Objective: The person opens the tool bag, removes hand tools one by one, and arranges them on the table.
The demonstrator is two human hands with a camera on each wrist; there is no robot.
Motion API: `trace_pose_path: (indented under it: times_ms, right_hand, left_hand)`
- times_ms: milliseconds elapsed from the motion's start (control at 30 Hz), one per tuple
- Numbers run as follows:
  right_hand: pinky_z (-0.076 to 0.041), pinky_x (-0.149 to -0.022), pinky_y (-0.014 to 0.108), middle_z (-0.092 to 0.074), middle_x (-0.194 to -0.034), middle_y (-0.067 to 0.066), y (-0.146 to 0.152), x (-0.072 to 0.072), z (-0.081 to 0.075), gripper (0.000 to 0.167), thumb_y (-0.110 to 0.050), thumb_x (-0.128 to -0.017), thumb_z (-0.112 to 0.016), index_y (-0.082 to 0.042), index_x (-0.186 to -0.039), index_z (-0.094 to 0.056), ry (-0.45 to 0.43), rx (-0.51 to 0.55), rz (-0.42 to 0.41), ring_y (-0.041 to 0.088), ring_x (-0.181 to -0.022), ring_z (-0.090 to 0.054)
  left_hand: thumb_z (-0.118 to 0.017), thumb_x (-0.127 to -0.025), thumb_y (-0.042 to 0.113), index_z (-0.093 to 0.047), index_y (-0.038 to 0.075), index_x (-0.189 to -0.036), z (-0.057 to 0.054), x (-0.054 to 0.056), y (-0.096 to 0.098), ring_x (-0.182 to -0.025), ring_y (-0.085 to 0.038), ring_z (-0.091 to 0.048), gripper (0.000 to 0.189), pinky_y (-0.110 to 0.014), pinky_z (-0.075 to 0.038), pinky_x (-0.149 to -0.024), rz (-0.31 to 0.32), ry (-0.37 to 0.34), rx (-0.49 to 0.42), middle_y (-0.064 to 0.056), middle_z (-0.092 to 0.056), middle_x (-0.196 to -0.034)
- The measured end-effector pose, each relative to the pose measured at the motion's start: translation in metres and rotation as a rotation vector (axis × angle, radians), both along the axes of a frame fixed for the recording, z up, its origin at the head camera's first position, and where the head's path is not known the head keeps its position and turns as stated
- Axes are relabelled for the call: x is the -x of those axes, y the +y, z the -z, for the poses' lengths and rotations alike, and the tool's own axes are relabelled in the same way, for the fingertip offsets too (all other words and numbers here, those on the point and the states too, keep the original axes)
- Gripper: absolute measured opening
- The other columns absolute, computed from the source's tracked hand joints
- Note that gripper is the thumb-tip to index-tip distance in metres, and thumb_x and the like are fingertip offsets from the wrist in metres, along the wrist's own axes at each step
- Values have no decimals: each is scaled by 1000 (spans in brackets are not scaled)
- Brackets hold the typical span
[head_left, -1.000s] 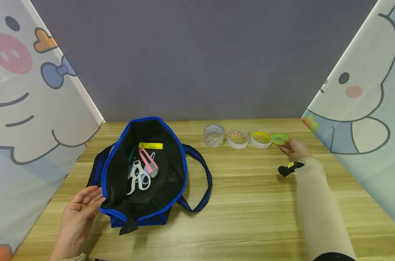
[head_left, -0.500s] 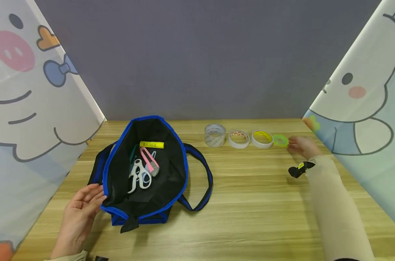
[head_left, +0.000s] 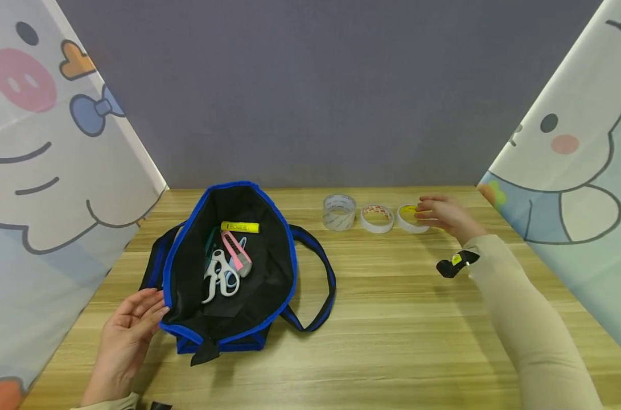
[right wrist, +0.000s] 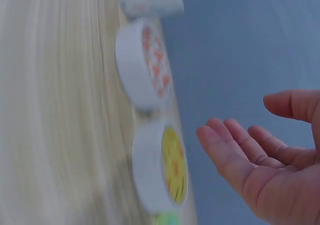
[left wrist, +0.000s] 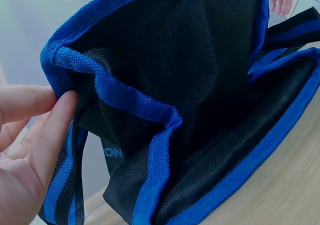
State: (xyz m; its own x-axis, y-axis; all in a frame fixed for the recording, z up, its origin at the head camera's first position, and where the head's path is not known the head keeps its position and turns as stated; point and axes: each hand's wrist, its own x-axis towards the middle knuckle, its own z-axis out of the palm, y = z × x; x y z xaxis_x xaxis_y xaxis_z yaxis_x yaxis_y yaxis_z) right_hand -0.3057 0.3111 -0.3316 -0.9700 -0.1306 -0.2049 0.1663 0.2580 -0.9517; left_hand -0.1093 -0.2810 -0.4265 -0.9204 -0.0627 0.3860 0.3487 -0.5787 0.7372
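Note:
My left hand [head_left: 123, 341] pinches the blue-trimmed rim of a black tool bag [head_left: 292, 267] between thumb and fingers, clear in the left wrist view at the hand [left wrist: 30, 150]. Out over the far right of the table, my right hand [head_left: 451, 216] has its fingers extended and nothing in its grasp. It overlaps a white tape roll with a yellow core [head_left: 411, 229]. A green tape roll [right wrist: 167, 218] peeks in at the right wrist view's bottom edge; the hand hides it from the head. Leftward stand a red-printed white tape roll [head_left: 377, 229] and a clear tape roll [head_left: 339, 221].
Inside the gaping bag lie a yellow stick-shaped item [head_left: 240, 228], a pink utility knife [head_left: 237, 254] and white-handled scissors [head_left: 227, 285]. A bag strap [head_left: 330, 285] loops out over the wooden table [head_left: 382, 330]. A grey wall panel [head_left: 315, 102] closes off the back.
My right hand has come away from the green tape roll, first to the right, then back leftward above the tape row. My left hand has stayed on the bag rim.

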Motion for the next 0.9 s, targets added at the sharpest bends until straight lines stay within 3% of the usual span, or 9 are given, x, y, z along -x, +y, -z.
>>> trace_pose_path:
  times_ms: [267, 500, 900]
  right_hand:
    - [-52, -100, 40, -55, -110, 10, -56, -3, -10, 53, -8, -104, -47, 13, -149, -26, 32, 53, -52, 15, -93, -66]
    - [-53, -98, 44, -53, -122, 24, -106, -6, -13, 47, -7, -104, -46, 12, -145, -34, 61, 102, -145, 24, -98, -66]
    - [-55, -94, 49, -51, -130, 33, -203, -13, -13, 40, -3, -102, -49, 9, -140, -43, 43, 179, -357, 36, -102, -66]
  left_hand:
    - [-40, -93, -28, -61, -6, -124, 0, 1, 0, -102, -20, -70, 43, -25, -58, -83, -1, 8, 7, -14, -71, -114]
    - [-40, -93, -28, -61, -6, -124, 1, 0, -1, -102, -21, -70, 44, -26, -58, -84, 3, 10, -5, -15, -71, -114]
    - [-40, -93, -29, -62, -6, -123, 0, 1, -1, -102, -21, -70, 44, -27, -57, -84, 10, 14, -12, -15, -71, -114]
